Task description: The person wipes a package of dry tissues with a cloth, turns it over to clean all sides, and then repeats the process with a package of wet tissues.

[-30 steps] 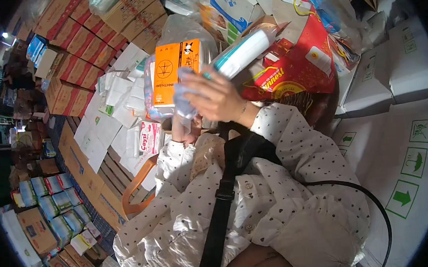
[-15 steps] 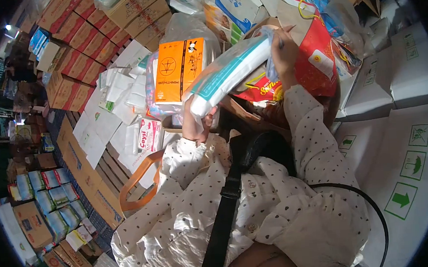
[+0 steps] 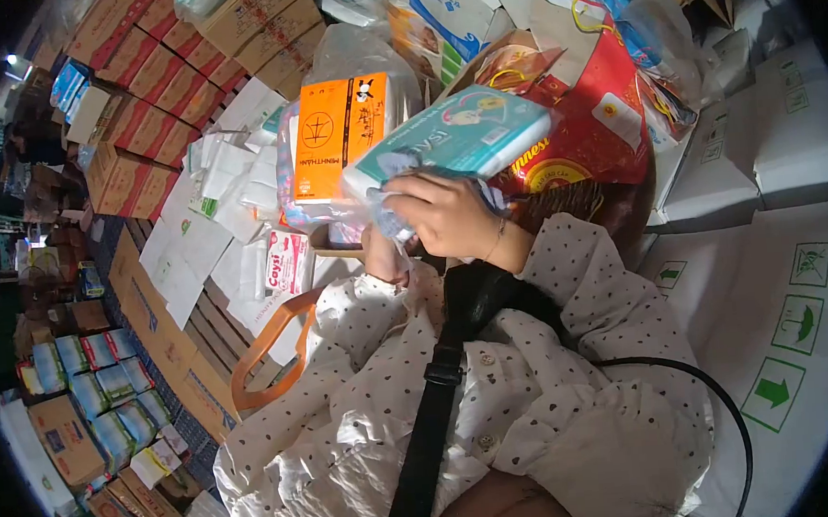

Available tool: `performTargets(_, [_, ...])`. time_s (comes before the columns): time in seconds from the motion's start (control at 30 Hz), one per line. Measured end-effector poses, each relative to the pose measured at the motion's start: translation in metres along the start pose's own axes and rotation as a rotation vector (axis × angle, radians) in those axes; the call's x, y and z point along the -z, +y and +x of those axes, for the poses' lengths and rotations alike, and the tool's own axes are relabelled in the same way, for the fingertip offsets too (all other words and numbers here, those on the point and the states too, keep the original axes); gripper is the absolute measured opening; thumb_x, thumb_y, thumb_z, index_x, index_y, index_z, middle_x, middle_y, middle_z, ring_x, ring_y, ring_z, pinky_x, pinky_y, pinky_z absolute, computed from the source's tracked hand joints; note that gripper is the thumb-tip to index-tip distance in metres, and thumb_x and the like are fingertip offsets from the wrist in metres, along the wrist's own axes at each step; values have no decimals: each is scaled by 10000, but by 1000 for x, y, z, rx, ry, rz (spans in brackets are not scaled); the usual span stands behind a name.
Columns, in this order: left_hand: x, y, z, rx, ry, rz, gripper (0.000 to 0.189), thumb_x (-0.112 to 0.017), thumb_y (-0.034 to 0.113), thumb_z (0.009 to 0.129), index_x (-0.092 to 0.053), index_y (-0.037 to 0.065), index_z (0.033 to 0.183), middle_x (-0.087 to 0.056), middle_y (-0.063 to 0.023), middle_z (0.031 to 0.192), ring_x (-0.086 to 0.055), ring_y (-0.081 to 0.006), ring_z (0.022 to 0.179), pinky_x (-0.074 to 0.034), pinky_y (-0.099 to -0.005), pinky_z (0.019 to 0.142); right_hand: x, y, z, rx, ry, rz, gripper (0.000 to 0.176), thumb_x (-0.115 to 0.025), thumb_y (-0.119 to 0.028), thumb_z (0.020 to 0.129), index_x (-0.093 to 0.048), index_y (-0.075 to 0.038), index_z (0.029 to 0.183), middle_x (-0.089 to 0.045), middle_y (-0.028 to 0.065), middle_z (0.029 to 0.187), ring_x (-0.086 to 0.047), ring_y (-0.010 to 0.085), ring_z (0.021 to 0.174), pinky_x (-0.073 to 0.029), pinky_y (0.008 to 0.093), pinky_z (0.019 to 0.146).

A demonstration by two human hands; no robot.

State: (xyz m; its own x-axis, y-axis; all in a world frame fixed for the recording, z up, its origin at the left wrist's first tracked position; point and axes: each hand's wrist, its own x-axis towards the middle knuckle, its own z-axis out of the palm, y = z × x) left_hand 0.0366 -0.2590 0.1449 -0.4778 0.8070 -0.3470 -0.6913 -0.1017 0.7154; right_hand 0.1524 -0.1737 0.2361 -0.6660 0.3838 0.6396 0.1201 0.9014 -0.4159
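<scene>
A teal-and-white plastic-wrapped pack of tissues [image 3: 481,119] lies tilted in front of me, printed face up, its lettering partly covered. My left hand [image 3: 383,257] grips the near left end of the pack from below, with most of its fingers hidden. In my right hand [image 3: 453,213] a crumpled grey-blue cloth [image 3: 391,201] is bunched, pressed on the pack's near left corner. Just beyond my left hand stands an orange packet [image 3: 338,137] in clear plastic. A red gift bag [image 3: 606,120] sits right of the pack.
White cartons with green arrows [image 3: 774,329] line the right side. A pink-and-white packet [image 3: 289,262] lies on the left near an orange strap handle [image 3: 272,355]. Brown-and-red cartons [image 3: 147,75] are stacked at the far left.
My right hand has come from the pack's far right end to its near left corner, bringing the cloth along. The pack has turned so its printed teal face shows.
</scene>
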Motion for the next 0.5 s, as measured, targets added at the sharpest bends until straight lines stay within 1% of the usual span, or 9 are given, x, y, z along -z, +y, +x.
performTargets(0.03, [2,3,0,-1,4,3,455,-554,405,948,-599,-7,1134,-673,-51,887,-655,-142,741,-521,-277,636,1,3,-5,-25,-62,47,243,-564,-30,799,-689,-79,1001,-661,99,1092,-652,296,982,-536,391,846])
performTargets(0.1, [7,12,5,-2,-20,250,444,-587,382,934,-616,-43,1059,-661,-54,876,-625,-130,773,-501,-288,681,-1,14,-16,-46,-126,92,243,-586,-49,830,-695,-89,1044,-660,101,1139,-649,301,1013,-532,388,871])
performTargets(0.13, [23,5,13,48,-14,285,377,-656,338,907,-613,-37,924,-651,-72,870,-589,-125,771,-473,-272,669,-4,27,-25,-134,-119,134,249,-594,-72,856,-690,-95,1084,-643,107,1194,-637,309,1053,-520,390,901])
performTargets(0.17, [34,-4,18,47,-12,282,377,-656,338,907,-613,-37,924,-651,-72,870,-589,-125,771,-473,-272,669,-6,41,-36,-222,-112,177,256,-601,-94,883,-686,-102,1124,-626,113,1250,-625,317,1093,-508,392,930])
performTargets(0.23, [58,-22,31,18,52,392,395,-623,255,937,-612,-81,1145,-668,-101,1090,-645,-170,917,-494,-297,829,-3,65,-53,-263,-176,148,291,-581,-68,890,-663,-69,1169,-591,136,1308,-593,330,1157,-483,386,972])
performTargets(0.3, [88,-44,49,-3,101,361,366,-649,238,926,-636,-79,1107,-679,-96,1065,-639,-157,922,-490,-294,819,0,84,-64,-248,-55,43,287,-568,-55,894,-654,-27,1167,-595,141,1301,-587,339,1163,-476,372,981])
performTargets(0.4, [95,-39,51,45,4,398,357,-654,254,926,-660,-76,1060,-689,-89,1021,-631,-141,911,-483,-289,799,12,113,-75,-204,3,-55,318,-537,-117,925,-623,-45,1223,-576,160,1317,-588,342,1160,-484,388,977])
performTargets(0.47, [82,-28,42,26,-72,460,348,-657,267,927,-677,-71,1010,-695,-92,981,-628,-127,861,-476,-277,757,14,137,-85,-393,59,-86,325,-524,-99,919,-604,11,1214,-549,212,1326,-545,384,1195,-449,402,1014])
performTargets(0.5, [82,-29,41,21,-75,457,348,-657,267,927,-677,-71,1010,-695,-92,981,-628,-127,861,-476,-277,757,11,149,-86,-388,60,-88,325,-524,-99,919,-604,11,1214,-549,212,1326,-545,384,1195,-449,402,1014])
